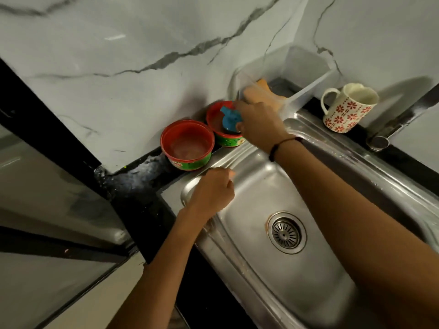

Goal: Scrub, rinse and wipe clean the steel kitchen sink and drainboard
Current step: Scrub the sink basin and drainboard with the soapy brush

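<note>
- While the sink (273, 269) sits unscrubbed, the right hand (257, 124) pinches the blue scrubber (230, 118) from a red tub (223, 136).
- Left hand (211, 194), curled, rests on the rim; whether it holds anything, I cannot tell.
- Next: load soap, scrub.

Dim, soft light is seen, glare is thrown off the steel sink (273, 176), and edges are bent by wide-angle distortion.

Bare forearms, dark band (275, 148) on right wrist
</note>
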A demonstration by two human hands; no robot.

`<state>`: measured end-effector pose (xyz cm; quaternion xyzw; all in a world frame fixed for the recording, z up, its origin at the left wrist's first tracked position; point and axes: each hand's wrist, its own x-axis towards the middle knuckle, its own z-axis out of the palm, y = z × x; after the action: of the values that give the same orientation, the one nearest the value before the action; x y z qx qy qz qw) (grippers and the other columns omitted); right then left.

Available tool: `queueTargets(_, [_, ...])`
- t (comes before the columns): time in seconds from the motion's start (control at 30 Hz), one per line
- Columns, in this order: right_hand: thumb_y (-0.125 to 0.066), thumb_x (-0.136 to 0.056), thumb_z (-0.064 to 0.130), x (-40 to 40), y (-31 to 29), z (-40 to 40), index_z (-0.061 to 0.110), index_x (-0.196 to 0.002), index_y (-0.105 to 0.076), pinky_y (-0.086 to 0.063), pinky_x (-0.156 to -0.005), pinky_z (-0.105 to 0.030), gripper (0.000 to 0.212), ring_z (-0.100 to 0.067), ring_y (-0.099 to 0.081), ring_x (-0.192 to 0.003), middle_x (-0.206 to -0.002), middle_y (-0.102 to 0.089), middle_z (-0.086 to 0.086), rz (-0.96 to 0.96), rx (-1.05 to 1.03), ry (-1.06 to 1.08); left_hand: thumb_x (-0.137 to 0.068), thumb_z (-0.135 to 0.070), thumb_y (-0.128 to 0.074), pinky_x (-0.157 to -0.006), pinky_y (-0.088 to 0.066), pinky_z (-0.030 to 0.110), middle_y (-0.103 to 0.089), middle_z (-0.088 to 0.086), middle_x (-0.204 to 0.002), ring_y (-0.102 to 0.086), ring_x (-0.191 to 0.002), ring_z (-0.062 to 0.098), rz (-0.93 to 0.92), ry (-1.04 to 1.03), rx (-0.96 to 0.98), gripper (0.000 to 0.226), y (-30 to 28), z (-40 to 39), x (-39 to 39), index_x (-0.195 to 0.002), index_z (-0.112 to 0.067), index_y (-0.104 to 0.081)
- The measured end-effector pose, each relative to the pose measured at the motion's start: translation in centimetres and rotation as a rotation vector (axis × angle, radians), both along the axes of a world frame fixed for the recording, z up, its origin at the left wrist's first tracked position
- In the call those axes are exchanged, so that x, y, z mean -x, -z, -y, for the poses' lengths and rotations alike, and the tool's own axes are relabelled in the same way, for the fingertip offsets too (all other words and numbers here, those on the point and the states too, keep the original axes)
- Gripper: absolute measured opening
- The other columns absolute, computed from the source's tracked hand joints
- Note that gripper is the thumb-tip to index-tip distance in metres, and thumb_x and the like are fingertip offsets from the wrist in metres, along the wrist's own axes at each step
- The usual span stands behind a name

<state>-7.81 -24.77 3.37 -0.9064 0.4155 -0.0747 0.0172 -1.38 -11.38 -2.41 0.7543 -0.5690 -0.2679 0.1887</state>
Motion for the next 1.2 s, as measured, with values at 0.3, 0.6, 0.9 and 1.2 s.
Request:
queueTargets(0.3, [-0.042,-0.095,0.017,-2.7,0.5,0.8,0.003,-0.119,-0.055,-0.046,-0.079,-0.035,0.031,-0.034,-0.057,-0.102,-0.111,-0.061,-0.019,-0.054,-0.088,0.041,-0.092,-0.007,-0.041,-0.099,-0.04,0.023,-0.058,0.008,-0.128,-0.052,-0.119,0.015,-0.171,0.048,0.093,0.037,0.7,-1.2,0.9,-0.127,-0.006,-0.054])
queueTargets(0.6, [-0.046,-0.093,0.01,-0.8,2.0,-1.0,0.008,-0.133,-0.048,-0.048,-0.088,-0.037,0.04,-0.029,-0.057,-0.102,-0.117,-0.058,-0.016,0.337,-0.293,0.159,-0.093,-0.009,-0.04,-0.096,-0.037,0.018,-0.057,0.006,-0.13,-0.052,-0.119,0.013,-0.211,0.046,0.097,0.038,0.5,-1.2,1.6,-0.128,-0.008,-0.054])
queueTargets(0.9, [-0.037,-0.098,0.009,11.4,0.0,-6.1,0.013,-0.119,-0.054,-0.027,-0.033,-0.014,0.027,-0.008,-0.038,-0.039,-0.07,-0.048,-0.008,1.324,-1.359,0.52,-0.092,-0.008,-0.044,-0.095,-0.031,0.014,-0.058,0.006,-0.129,-0.052,-0.119,0.016,-0.299,0.023,0.048,0.035,1.1,-0.5,4.6,-0.124,-0.01,-0.059])
queueTargets(1.2, [-0.051,-0.093,0.008,30.6,0.6,-17.6,0.028,-0.122,-0.06,-0.026,-0.033,-0.017,0.036,-0.009,-0.034,-0.036,-0.064,-0.049,-0.01,0.236,-1.251,0.68,-0.093,-0.01,-0.049,-0.077,-0.039,0.01,-0.064,0.008,-0.117,-0.059,-0.103,0.016,-0.381,0.378,-0.158,0.028,2.7,-3.0,13.9,-0.117,-0.008,-0.064])
